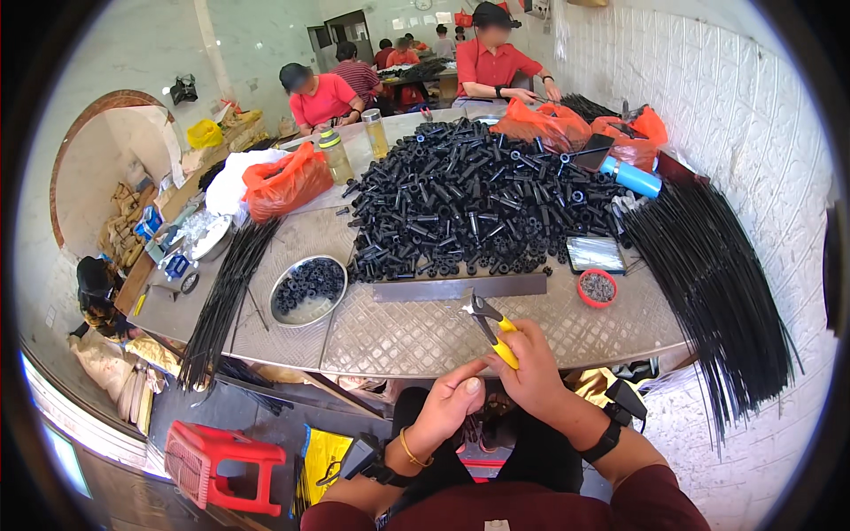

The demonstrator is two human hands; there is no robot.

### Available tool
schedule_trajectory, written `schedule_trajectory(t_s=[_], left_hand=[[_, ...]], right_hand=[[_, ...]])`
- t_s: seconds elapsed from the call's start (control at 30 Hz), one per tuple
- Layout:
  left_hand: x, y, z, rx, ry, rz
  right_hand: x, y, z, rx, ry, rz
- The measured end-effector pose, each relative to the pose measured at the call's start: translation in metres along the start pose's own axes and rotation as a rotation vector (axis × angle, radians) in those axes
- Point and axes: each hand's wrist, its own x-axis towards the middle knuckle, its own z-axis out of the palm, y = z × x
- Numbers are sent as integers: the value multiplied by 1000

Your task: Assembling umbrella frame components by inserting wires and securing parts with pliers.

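Right hand (pixel 534 367) is clamped around the yellow handles of a pair of pliers (pixel 490 324), nose pointing up and far-left over the near edge of the surface (pixel 425 336); held low and close to the body, probably for control. Left hand (pixel 450 400) sits just beside it, fingers curled with the thumb up, touching the right hand near the pliers' handle ends; can't tell whether it's pinching a small part, anything there is hidden. Big heap of black tube pieces (pixel 478 203) fills the middle of the surface, within arm's reach. A flat metal bar (pixel 460 287) lies along the heap's near edge, seemingly as a stop that keeps pieces from rolling into the work spot. Steel bowl (pixel 308 290) to the left holds more small black pieces with what looks like liquid; small red cup (pixel 598 288) to the right holds tiny grey bits, both close enough to drop into. Long black rods (pixel 717 283) hang off the right side, a second bundle (pixel 226 296) lies at the left. Orange bags (pixel 285 184) and two bottles (pixel 354 146) sit farther back. Other people in red shirts (pixel 323 97) work at the far end. Red stool (pixel 221 465) on the floor, near left.
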Motion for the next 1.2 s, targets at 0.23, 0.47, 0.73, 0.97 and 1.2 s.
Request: schedule_trajectory(t_s=[0.23, 0.47, 0.73, 0.97, 1.2], left_hand=[[-10, -4, 4, -79, 47, -16], [-5, -6, 4, -17, 73, -20], [-12, -12, -2, 46, 49, -67], [-20, -17, -2, -109, 85, -92], [-16, -15, 7, 3, 233, -75]], right_hand=[[-8, -3, -3, -226, 24, -215], [-10, -5, 3, -332, -30, -187], [-21, 12, 21, -110, -64, 43], [-31, 4, 17, 475, -75, 499], [-43, -14, 29, 1191, -166, 882]])
